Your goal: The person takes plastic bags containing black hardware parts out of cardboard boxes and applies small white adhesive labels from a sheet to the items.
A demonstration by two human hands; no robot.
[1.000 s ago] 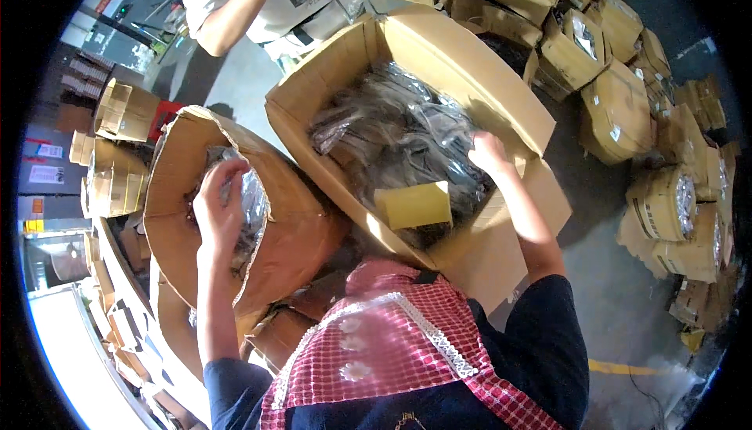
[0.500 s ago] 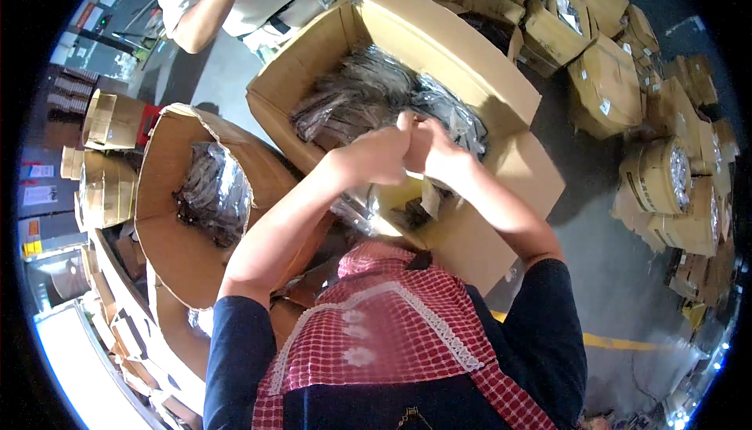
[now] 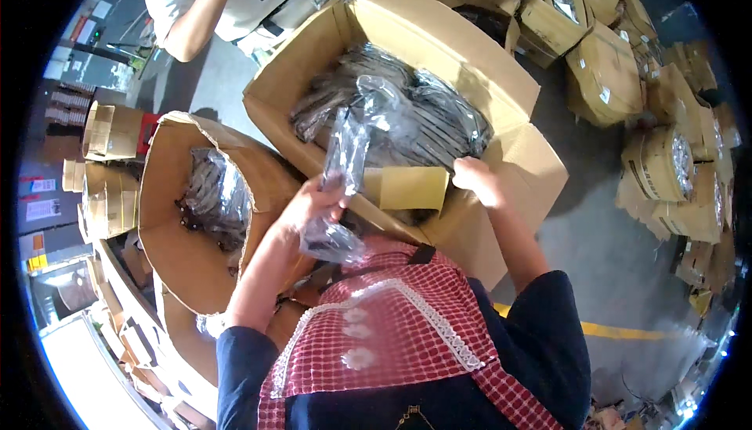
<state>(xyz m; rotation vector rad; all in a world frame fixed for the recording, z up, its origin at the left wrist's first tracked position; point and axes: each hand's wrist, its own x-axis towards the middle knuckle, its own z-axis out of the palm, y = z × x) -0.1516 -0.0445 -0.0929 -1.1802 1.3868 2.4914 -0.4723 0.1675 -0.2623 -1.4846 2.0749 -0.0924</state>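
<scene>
In my left hand (image 3: 317,204) is a clear, crinkled plastic bag (image 3: 345,152), its upper part reaching over the large open carton (image 3: 301,54) and its lower end hanging by my apron. Whether anything lies inside the bag I cannot tell. My right hand (image 3: 476,181) is closed at the carton's right side, beside the bags; what it grips, if anything, is hidden. Many dark pieces in clear plastic (image 3: 450,121) lie piled in the carton. A yellow sheet (image 3: 411,189) sits at the near side, between my hands.
To the left stands a tall open carton (image 3: 168,234) with more plastic-wrapped pieces (image 3: 215,195). Another person's arm (image 3: 192,30) is at the far left, beyond the large carton. Several stacked cartons (image 3: 603,74) line the right and far side. A yellow line (image 3: 619,331) crosses the floor.
My hands were together over the carton and have moved apart. The left has come back and left with the plastic bag, the right has shifted right, and the yellow sheet shows more fully.
</scene>
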